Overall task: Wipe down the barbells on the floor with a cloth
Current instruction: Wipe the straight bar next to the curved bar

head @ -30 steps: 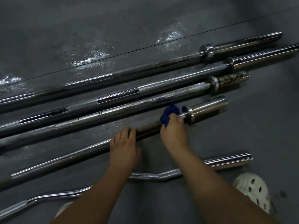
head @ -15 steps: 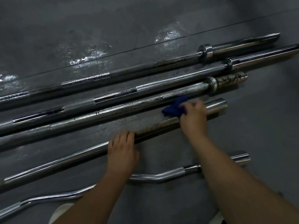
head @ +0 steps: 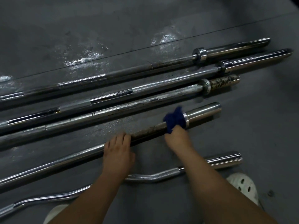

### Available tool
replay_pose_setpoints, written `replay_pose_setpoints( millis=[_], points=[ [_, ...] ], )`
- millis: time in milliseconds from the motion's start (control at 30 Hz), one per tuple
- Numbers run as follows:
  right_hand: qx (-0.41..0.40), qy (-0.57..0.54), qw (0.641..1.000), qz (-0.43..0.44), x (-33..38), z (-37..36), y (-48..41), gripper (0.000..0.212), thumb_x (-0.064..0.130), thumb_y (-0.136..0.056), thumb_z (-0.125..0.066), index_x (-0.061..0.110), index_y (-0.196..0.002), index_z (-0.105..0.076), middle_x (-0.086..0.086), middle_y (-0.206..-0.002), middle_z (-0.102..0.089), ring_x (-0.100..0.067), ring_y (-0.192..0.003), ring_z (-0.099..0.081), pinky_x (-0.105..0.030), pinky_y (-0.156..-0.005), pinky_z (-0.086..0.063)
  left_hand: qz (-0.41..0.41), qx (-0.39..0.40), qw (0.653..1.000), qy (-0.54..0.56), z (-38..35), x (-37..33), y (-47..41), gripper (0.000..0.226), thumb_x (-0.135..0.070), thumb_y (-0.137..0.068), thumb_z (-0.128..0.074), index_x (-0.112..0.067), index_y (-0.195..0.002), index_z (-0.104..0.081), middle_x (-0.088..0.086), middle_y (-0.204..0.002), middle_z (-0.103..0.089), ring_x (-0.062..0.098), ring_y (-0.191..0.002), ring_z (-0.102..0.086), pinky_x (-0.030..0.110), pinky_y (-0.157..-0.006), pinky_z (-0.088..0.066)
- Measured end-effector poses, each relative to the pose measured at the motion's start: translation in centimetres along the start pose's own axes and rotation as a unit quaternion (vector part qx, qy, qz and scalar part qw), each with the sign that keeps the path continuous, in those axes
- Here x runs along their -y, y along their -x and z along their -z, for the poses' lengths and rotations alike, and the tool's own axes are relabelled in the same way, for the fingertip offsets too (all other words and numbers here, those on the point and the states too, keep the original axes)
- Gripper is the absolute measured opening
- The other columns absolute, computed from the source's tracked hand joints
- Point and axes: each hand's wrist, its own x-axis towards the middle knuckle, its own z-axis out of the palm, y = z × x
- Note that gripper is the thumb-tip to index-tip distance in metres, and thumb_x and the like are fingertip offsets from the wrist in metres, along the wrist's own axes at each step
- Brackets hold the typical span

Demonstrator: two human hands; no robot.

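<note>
Nearest the person, behind both wrists, a curl bar (head: 153,176) lies bent on the grey floor (head: 258,126), and a white perforated shoe (head: 242,188) is seen to the right of the right forearm. Just beyond it, the bar being worked — the fourth barbell (head: 72,159) — runs under both hands, its long axis slanting from the near left, past the left hand (head: 118,152), up to the far right, past the right hand (head: 178,139). The left hand is laid on the shaft with its fingers together and bent over the top of it, so the bar is pressed down and steadied; whether the thumb is wrapped underneath cannot be told. The right hand is closed around a blue cloth (head: 174,120), which is bunched over the shaft right against the collar, with the smooth sleeve (head: 203,111) stretching on beyond the fingertips to the far right. Between the two hands a rusty, speckled stretch of shaft is exposed. The coming stroke is judged to depend on that axis — the cloth must be drawn along the bar's line, either back toward the left hand over the rust or outward onto the sleeve, and the right hand is the nearer to both. Farther off, past the knuckles, three more barbells (head: 145,92) are laid roughly parallel, one with a corroded sleeve.
</note>
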Motion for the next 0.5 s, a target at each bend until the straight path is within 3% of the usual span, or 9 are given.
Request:
replay_pose_setpoints(
  millis=[67,133,200,267,300,333,433,500],
  points=[
    [-0.027,-0.15,0.988,-0.035,0.5,0.3,-0.2,0.012,0.021,-0.083,-0.063,0.017,-0.092,-0.058,-0.01,-0.1,-0.064,-0.027,-0.086,-0.064,-0.044,-0.079,-0.057,0.002,-0.003,1.0,0.004,0.0,-0.2,0.1,0.052,-0.018,-0.061,-0.071,-0.015,-0.112,-0.06,0.007,-0.116,-0.058,0.028,-0.098,-0.056,0.043,-0.082,-0.045],
    [-0.152,-0.225,0.962,0.001,1.1,0.0,0.4,0.021,0.018,-0.085,-0.061,0.018,-0.105,-0.054,-0.008,-0.112,-0.059,-0.022,-0.093,-0.061,-0.04,-0.085,-0.054,0.004,-0.007,1.0,0.004,-0.1,-0.2,0.1,0.051,-0.018,-0.06,-0.071,-0.015,-0.11,-0.06,0.007,-0.114,-0.058,0.028,-0.097,-0.056,0.042,-0.082,-0.044],
    [-0.165,-0.182,0.967,0.062,2.0,-1.4,1.4,0.031,0.015,-0.084,-0.06,0.013,-0.114,-0.051,-0.012,-0.117,-0.055,-0.028,-0.098,-0.059,-0.041,-0.088,-0.052,0.002,-0.01,1.0,0.002,-0.2,-0.1,0.1,0.051,-0.02,-0.062,-0.069,-0.015,-0.112,-0.059,0.006,-0.116,-0.058,0.028,-0.099,-0.055,0.042,-0.084,-0.043],
    [-0.042,-0.059,0.985,0.159,2.7,-3.1,2.4,0.034,0.015,-0.082,-0.062,0.011,-0.115,-0.053,-0.014,-0.117,-0.055,-0.033,-0.101,-0.058,-0.041,-0.088,-0.05,-0.006,-0.002,1.0,0.002,-0.3,0.0,0.2,0.053,-0.024,-0.064,-0.066,-0.015,-0.116,-0.058,0.007,-0.121,-0.057,0.028,-0.105,-0.054,0.043,-0.088,-0.042],
    [0.016,0.012,0.977,0.213,2.8,-3.3,2.5,0.034,0.017,-0.082,-0.063,0.013,-0.115,-0.056,-0.011,-0.117,-0.055,-0.031,-0.102,-0.057,-0.04,-0.088,-0.049,-0.008,-0.002,1.0,0.005,-0.2,0.2,0.3,0.055,-0.026,-0.064,-0.063,-0.015,-0.118,-0.058,0.008,-0.123,-0.057,0.029,-0.107,-0.054,0.043,-0.089,-0.042],
    [0.026,0.063,0.968,0.241,2.7,-3.0,2.2,0.033,0.019,-0.082,-0.063,0.016,-0.114,-0.058,-0.008,-0.116,-0.054,-0.029,-0.102,-0.056,-0.04,-0.087,-0.049,-0.01,-0.001,1.0,0.008,-0.2,0.2,0.4,0.057,-0.027,-0.064,-0.061,-0.014,-0.119,-0.058,0.008,-0.124,-0.057,0.03,-0.108,-0.054,0.044,-0.09,-0.043],
    [-0.154,0.064,0.971,0.171,1.7,-1.1,0.5,0.028,0.015,-0.079,-0.064,0.015,-0.107,-0.067,-0.009,-0.118,-0.051,-0.029,-0.105,-0.051,-0.039,-0.088,-0.049,-0.012,0.006,1.0,0.009,0.0,0.3,0.6,0.063,-0.028,-0.063,-0.063,-0.013,-0.123,-0.056,0.008,-0.128,-0.055,0.029,-0.113,-0.053,0.044,-0.094,-0.044],
    [-0.181,0.101,0.963,0.171,1.8,-1.9,1.0,0.03,0.012,-0.078,-0.064,0.014,-0.108,-0.067,-0.01,-0.119,-0.053,-0.031,-0.109,-0.047,-0.04,-0.092,-0.045,-0.004,0.008,1.0,0.015,-0.1,0.0,0.9,0.065,-0.029,-0.062,-0.065,-0.013,-0.124,-0.056,0.008,-0.128,-0.056,0.029,-0.112,-0.054,0.044,-0.094,-0.044]
  ],
)
